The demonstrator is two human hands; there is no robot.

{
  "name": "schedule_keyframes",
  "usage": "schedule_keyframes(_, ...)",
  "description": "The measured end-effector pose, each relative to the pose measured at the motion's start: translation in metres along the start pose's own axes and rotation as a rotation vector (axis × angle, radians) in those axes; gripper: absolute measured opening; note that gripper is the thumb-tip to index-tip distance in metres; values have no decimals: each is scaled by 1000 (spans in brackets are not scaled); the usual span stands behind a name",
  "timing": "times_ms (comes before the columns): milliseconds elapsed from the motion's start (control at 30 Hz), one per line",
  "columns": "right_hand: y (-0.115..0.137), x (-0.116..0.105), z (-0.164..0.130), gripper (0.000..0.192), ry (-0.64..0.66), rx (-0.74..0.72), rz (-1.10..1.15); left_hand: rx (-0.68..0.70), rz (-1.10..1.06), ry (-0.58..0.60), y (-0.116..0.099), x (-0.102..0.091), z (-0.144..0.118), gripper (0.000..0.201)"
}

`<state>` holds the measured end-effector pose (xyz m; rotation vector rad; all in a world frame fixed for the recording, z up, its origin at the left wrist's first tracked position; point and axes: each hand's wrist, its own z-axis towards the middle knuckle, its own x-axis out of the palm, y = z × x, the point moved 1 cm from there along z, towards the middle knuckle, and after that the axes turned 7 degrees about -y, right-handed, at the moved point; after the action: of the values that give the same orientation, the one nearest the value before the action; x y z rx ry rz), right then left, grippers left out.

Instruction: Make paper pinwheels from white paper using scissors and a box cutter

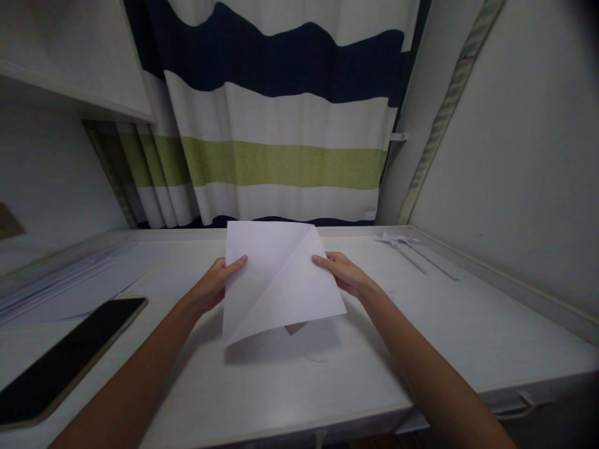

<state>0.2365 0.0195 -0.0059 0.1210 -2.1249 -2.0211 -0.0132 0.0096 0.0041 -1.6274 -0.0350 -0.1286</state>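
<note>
A sheet of white paper (pixel 281 280) is held up above the white desk, with a diagonal crease running from its upper right corner to its lower left. My left hand (pixel 218 284) grips the left edge, thumb on the front face and fingers behind. On the opposite edge, my right hand (pixel 344 271) pinches the paper the same way. Both hands' fingers are mostly hidden behind the sheet. Below the paper's lower edge, a small brownish patch (pixel 295 327) shows on the desk; I cannot make out what it is.
A dark-screened phone or tablet (pixel 70 355) lies at the left, in front of a stack of paper sheets (pixel 70 277). Folded paper pieces with thin stems (pixel 402 243) rest at the back right. A striped curtain (pixel 290 125) hangs behind the desk (pixel 281 399), between side walls.
</note>
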Motion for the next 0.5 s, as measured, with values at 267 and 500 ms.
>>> schedule_keyframes(267, -3, -7, 5, 20, -112, -24, -1, 207, 373, 137, 7, -3, 7, 19)
schedule_keyframes(500, 6, -12, -1, 23, -62, -85, -69, 144, 236, 78, 8, -14, 13, 20)
